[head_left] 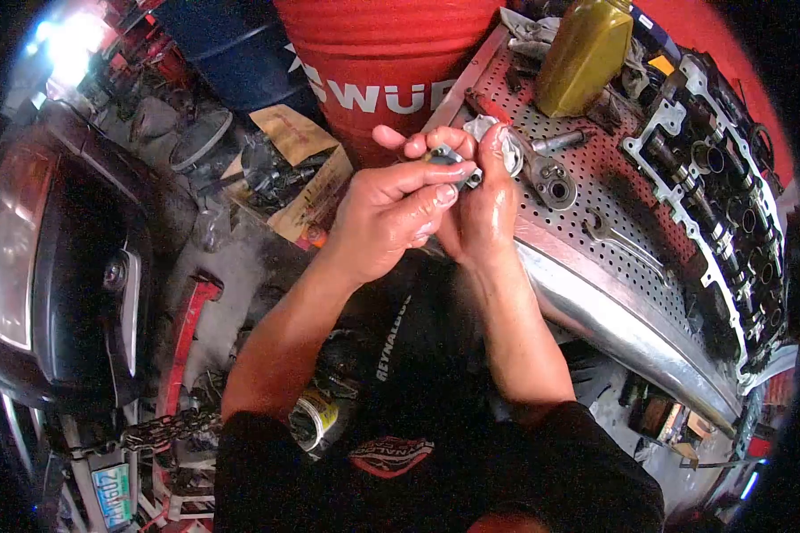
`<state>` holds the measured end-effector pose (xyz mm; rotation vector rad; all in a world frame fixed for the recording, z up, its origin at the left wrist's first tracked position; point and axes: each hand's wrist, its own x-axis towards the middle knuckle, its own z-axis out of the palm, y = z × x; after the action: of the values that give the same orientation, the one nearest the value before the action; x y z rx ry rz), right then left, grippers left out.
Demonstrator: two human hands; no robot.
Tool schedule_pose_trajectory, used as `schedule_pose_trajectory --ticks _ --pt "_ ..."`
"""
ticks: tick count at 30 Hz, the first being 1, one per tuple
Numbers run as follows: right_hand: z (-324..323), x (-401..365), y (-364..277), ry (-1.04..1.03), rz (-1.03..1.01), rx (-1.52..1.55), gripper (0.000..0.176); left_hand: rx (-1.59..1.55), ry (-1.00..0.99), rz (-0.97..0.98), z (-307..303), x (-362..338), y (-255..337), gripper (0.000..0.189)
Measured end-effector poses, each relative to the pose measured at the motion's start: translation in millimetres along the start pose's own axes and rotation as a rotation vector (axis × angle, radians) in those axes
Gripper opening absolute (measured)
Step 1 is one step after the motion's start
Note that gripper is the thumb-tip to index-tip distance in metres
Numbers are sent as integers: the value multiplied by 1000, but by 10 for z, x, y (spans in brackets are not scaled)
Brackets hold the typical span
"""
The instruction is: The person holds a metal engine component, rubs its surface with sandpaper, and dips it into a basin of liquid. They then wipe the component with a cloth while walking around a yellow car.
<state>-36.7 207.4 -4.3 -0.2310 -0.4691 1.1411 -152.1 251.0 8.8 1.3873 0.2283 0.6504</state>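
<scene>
My left hand [378,213] is closed, its thumb and forefinger pinching a small grey metal part [459,167] with round holes in it. From the far side, the curled fingers of my right hand [487,200] hold the same part; its thumb points up. Both hands look wet or oily. Behind the right thumb shows a crumpled white cloth or paper [512,153]; whether that hand grips it is hard to tell. Just right of the hands, a ratchet wrench [556,186] lies on the perforated metal tray table [587,253].
A combination wrench [627,238], an oil jug [585,58] and an engine cylinder head [716,195] rest on the table. Beyond my hands stands a red drum [382,53]. On the left are an open cardboard box [293,133], a car bumper [80,231] and a red metal bar [189,338].
</scene>
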Motion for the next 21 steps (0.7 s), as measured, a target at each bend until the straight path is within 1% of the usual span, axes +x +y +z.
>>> schedule_pose_trajectory --ticks 2,3,5,7,10,11,14,15,18,19,21 --pt "-2 53 42 37 -12 -20 67 27 51 125 15 -84 54 27" --pt "-15 75 46 57 -44 -76 68 224 200 259 25 -147 103 25" --pt "-24 105 88 30 -97 -77 69 714 394 560 -47 -174 42 23" --pt "-29 102 97 20 -108 -68 68 1099 482 709 -35 -233 31 26" --pt "-31 97 108 62 -55 -82 69 1350 341 838 -59 -175 -7 35" --pt "13 72 89 87 -16 -86 69 1345 307 815 -72 -144 -21 37" --pt "9 67 85 70 9 -137 70 1469 184 855 -129 29 29 38" --pt "20 64 57 106 41 -174 69 1517 139 818 -147 90 25 38" --pt "9 60 79 90 14 -182 70 1113 110 572 -104 90 -37 36" --pt "9 49 66 79 19 -258 70 842 123 450 -104 52 -144 35" --pt "-6 31 42 59 0 -296 69 665 105 228 -87 -38 -100 37"
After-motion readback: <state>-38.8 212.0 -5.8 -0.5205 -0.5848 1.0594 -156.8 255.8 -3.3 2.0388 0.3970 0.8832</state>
